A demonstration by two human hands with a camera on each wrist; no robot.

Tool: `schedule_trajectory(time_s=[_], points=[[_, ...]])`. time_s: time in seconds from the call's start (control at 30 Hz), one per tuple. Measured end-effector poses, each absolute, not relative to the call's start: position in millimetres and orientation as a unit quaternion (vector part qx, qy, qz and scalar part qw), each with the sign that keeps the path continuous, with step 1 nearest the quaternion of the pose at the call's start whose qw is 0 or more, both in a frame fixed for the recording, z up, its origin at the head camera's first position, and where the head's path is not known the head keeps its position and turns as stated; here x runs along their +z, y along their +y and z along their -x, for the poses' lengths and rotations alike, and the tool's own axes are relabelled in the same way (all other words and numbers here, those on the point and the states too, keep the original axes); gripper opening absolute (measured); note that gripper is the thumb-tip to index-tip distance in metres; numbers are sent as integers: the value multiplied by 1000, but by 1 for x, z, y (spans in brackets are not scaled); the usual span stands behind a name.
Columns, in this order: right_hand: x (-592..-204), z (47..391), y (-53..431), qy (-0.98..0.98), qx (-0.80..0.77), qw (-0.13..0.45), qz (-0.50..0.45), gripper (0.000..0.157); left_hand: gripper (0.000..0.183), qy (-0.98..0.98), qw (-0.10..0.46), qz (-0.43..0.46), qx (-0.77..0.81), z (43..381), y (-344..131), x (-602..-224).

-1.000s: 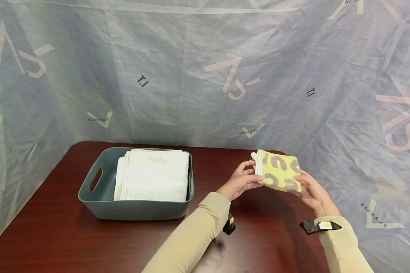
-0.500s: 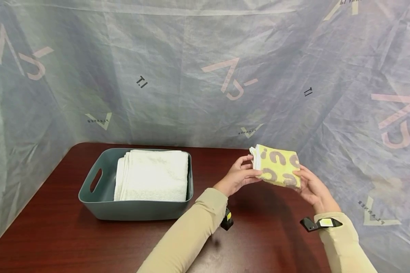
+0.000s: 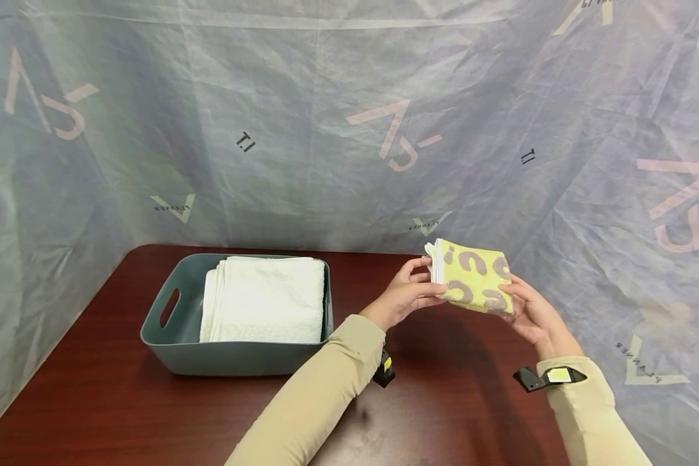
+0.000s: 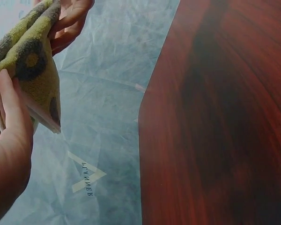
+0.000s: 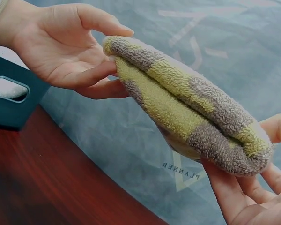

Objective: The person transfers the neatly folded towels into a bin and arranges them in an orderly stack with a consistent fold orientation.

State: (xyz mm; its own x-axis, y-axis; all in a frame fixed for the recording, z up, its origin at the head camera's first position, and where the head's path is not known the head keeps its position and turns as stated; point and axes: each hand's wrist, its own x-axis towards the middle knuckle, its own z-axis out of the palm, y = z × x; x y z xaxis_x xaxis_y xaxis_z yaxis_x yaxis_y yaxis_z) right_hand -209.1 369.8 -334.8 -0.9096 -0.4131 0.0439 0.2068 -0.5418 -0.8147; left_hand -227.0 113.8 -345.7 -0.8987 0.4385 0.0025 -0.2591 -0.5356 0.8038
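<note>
Between both hands, above the right part of the table, is a folded yellow towel [image 3: 474, 275] with grey-brown curved marks and a white edge. My left hand [image 3: 404, 294] pinches its left side, thumb on the front face. Its right end is gripped by my right hand [image 3: 538, 317], thumb in front and fingers beneath. The right wrist view shows the towel [image 5: 178, 103] from its thick folded side. Seen from the left wrist, the towel [image 4: 35, 61] is tilted, with a pale layer along one edge.
A grey-blue plastic basket [image 3: 239, 359] with handle holes stands on the left of the dark red table [image 3: 93, 401]. Inside it lies a folded white towel [image 3: 270, 301]. Grey printed sheeting [image 3: 303, 162] hangs behind and beside the table.
Both hands have lifted the yellow towel slightly, keeping the same hold. The basket and white towel have stayed in place while the head view shifted a little.
</note>
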Motion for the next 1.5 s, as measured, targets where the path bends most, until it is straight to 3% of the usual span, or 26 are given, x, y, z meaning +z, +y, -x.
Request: schedule_trajectory(time_s=[1.5], points=[[-306, 215, 314, 460, -863, 175, 111, 31, 65, 486, 206, -112, 842, 229, 51, -313]])
